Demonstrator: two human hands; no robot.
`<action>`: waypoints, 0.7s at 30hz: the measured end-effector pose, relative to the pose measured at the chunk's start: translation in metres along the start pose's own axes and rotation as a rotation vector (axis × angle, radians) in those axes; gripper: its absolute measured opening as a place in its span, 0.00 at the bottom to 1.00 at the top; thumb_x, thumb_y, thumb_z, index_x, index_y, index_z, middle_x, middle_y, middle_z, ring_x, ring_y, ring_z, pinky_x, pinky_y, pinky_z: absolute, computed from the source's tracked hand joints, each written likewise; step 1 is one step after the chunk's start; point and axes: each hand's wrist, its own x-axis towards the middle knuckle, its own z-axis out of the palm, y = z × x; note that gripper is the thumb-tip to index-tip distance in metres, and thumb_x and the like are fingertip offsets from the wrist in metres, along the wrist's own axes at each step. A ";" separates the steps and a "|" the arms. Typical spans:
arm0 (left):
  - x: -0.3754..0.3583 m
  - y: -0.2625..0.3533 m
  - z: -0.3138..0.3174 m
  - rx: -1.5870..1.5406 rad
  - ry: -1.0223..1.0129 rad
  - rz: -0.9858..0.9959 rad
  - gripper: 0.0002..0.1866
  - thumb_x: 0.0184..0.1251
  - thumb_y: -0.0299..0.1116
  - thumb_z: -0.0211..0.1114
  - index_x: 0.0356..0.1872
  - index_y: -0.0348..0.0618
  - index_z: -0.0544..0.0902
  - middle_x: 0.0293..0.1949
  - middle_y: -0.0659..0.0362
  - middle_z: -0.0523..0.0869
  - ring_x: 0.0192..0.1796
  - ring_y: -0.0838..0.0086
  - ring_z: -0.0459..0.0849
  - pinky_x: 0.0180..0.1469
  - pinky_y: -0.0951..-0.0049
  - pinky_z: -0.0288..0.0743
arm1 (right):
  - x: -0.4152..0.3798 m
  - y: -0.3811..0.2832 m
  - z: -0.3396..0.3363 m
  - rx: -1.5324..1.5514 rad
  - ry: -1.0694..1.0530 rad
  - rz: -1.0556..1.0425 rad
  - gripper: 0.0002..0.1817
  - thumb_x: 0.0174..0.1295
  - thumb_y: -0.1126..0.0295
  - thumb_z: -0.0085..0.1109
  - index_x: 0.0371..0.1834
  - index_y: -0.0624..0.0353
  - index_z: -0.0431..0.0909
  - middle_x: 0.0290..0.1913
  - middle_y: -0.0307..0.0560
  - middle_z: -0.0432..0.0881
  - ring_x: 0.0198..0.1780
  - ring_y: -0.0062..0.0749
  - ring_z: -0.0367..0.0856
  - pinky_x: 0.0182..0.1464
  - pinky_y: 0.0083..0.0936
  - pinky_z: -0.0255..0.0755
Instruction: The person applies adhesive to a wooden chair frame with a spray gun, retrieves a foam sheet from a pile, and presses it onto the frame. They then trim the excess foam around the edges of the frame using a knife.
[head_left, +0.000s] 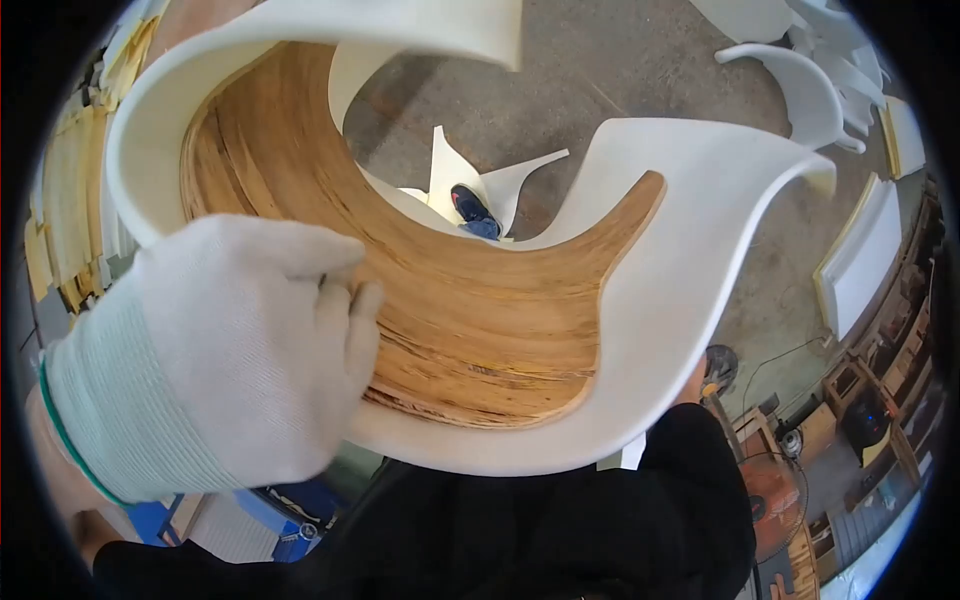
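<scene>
A large white curved shell (pixel 690 230), shaped like a chair seat, fills the middle of the view. Inside its curve lies a bent wooden panel (pixel 470 310) with brown grain and dark, rough streaks. My left hand (pixel 255 340), in a white knit glove with a green-edged cuff, is over the panel's left part. Its fingers curl closed near the wood; whatever they hold, if anything, is hidden. Of my right arm, only a bit of bare skin (pixel 692 385) shows beyond the shell's lower right edge. My right hand is out of sight, apparently behind the shell.
More white curved shells (pixel 800 90) stand at the upper right, near a white panel (pixel 862 255). Below the shell, a shoe (pixel 474 208) stands by white curved pieces on the concrete floor (pixel 560 70). Yellowish sheets (pixel 75 200) are stacked at left; wooden racks and tools line the right.
</scene>
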 end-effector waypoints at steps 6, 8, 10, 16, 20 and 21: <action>-0.062 -0.036 0.038 -0.174 0.137 -0.068 0.05 0.51 0.26 0.65 0.27 0.34 0.83 0.24 0.59 0.84 0.34 0.70 0.87 0.62 0.70 0.79 | 0.056 0.014 0.055 -0.369 -0.041 0.005 0.27 0.72 0.54 0.51 0.62 0.68 0.76 0.58 0.53 0.83 0.57 0.43 0.82 0.57 0.33 0.79; -0.087 -0.049 0.057 -0.186 0.156 -0.138 0.02 0.50 0.27 0.64 0.24 0.39 0.83 0.21 0.62 0.81 0.33 0.71 0.85 0.67 0.70 0.74 | 0.070 0.041 0.074 -0.376 -0.071 0.023 0.26 0.71 0.56 0.52 0.61 0.68 0.77 0.58 0.53 0.83 0.57 0.43 0.82 0.56 0.33 0.79; -0.117 -0.061 0.070 -0.151 0.252 -0.182 0.03 0.50 0.28 0.63 0.23 0.41 0.83 0.21 0.62 0.82 0.33 0.71 0.86 0.69 0.70 0.72 | 0.062 0.050 0.107 -0.113 -0.152 0.112 0.23 0.70 0.63 0.50 0.60 0.69 0.77 0.57 0.54 0.83 0.57 0.43 0.83 0.58 0.35 0.79; -0.223 -0.065 0.087 0.280 0.388 -0.317 0.04 0.51 0.28 0.62 0.20 0.44 0.83 0.23 0.62 0.84 0.33 0.72 0.86 0.73 0.67 0.69 | 0.009 0.025 0.229 -0.136 -0.152 0.253 0.17 0.66 0.72 0.54 0.57 0.66 0.75 0.51 0.54 0.83 0.51 0.46 0.84 0.57 0.42 0.79; -0.276 -0.066 0.046 0.378 0.376 -0.412 0.02 0.51 0.27 0.64 0.26 0.45 0.84 0.28 0.62 0.84 0.37 0.70 0.86 0.72 0.66 0.69 | 0.014 0.025 0.264 -0.183 -0.264 0.409 0.16 0.65 0.77 0.55 0.56 0.66 0.74 0.47 0.50 0.82 0.48 0.41 0.84 0.53 0.38 0.80; -0.289 -0.062 0.035 0.397 0.382 -0.441 0.03 0.51 0.27 0.65 0.27 0.45 0.84 0.29 0.62 0.84 0.38 0.70 0.86 0.72 0.65 0.69 | 0.020 0.032 0.271 -0.196 -0.258 0.251 0.16 0.65 0.77 0.54 0.56 0.66 0.74 0.47 0.49 0.82 0.48 0.39 0.83 0.52 0.37 0.80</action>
